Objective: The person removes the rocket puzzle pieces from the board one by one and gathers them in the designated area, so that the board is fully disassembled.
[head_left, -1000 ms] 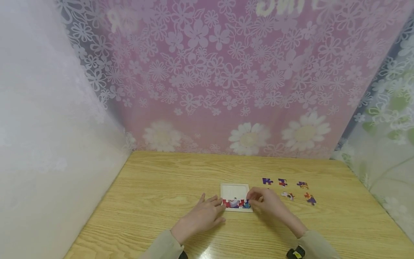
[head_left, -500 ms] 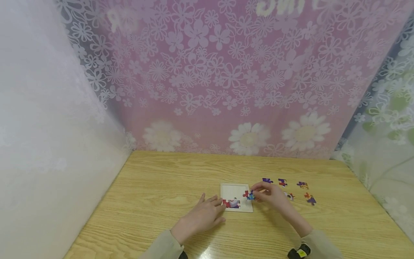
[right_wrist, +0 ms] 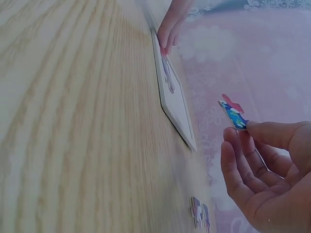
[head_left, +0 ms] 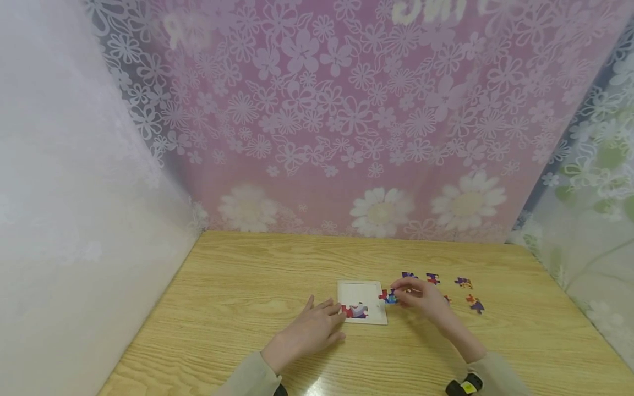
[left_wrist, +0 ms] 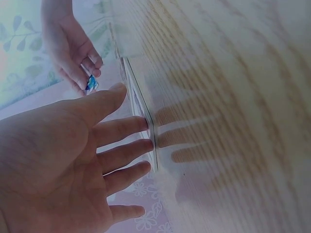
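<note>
My left hand [head_left: 311, 331] lies with extended fingers at the left edge of a small white puzzle tray [head_left: 358, 291]. In the left wrist view, its fingertips [left_wrist: 141, 123] touch the tray's rim. Joined jigsaw pieces [head_left: 354, 311], red, white and purple, fill the tray's lower left corner; the rest of its white bottom is bare. My right hand [head_left: 424, 301] pinches a red and blue jigsaw piece [right_wrist: 234, 115] between thumb and fingers. That piece is held raised at the tray's right edge, clear of the table in the right wrist view.
Several loose jigsaw pieces lie right of the tray, among them a purple one [head_left: 408, 275], a purple-red one [head_left: 432, 278], and an orange-purple one [head_left: 475, 304]. My right hand partly hides others. A flowered pink curtain [head_left: 317, 137] backs the wooden table [head_left: 247, 286].
My right hand has lifted the red and blue piece out of the tray's lower right corner and drawn it up and rightward. The left hand has stayed put.
</note>
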Tool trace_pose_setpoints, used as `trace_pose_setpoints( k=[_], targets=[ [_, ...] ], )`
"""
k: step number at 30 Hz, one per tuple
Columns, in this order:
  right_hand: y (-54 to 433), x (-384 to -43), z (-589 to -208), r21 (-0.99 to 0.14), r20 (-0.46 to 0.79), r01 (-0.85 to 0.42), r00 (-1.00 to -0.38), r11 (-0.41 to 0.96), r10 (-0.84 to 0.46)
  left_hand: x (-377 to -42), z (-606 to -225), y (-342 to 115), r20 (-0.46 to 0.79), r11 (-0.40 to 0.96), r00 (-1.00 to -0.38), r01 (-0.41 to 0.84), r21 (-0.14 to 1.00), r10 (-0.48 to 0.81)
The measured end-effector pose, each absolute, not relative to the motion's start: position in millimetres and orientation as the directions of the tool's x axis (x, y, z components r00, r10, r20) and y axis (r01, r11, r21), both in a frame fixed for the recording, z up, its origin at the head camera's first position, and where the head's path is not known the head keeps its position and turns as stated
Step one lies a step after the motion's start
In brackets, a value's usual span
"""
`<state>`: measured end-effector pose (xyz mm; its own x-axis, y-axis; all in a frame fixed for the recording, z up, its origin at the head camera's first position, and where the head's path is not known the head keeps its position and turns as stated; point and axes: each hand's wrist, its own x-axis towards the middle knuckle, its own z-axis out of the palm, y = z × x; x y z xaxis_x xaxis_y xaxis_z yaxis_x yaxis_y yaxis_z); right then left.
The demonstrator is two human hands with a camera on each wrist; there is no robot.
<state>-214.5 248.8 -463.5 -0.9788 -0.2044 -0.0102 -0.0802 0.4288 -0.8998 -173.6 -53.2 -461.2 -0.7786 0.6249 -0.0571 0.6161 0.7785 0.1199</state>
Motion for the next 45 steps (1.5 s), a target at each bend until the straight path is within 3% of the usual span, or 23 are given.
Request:
trace_pose_setpoints(
  k=[31,45],
  targets=[
    [345,-188,-468,-0.900,-0.032,-0.010,-0.996,0.436,-0.088,-174,-459,-52,-0.045,0.772,-0.773,0.625,0.114,0.632],
    [390,-172,-475,-0.806,-0.126,0.085,-0.992,0.585,-0.030,-174,-460,-53,-0.048,0.771,-0.772,0.625,0.120,0.634]
  ],
)
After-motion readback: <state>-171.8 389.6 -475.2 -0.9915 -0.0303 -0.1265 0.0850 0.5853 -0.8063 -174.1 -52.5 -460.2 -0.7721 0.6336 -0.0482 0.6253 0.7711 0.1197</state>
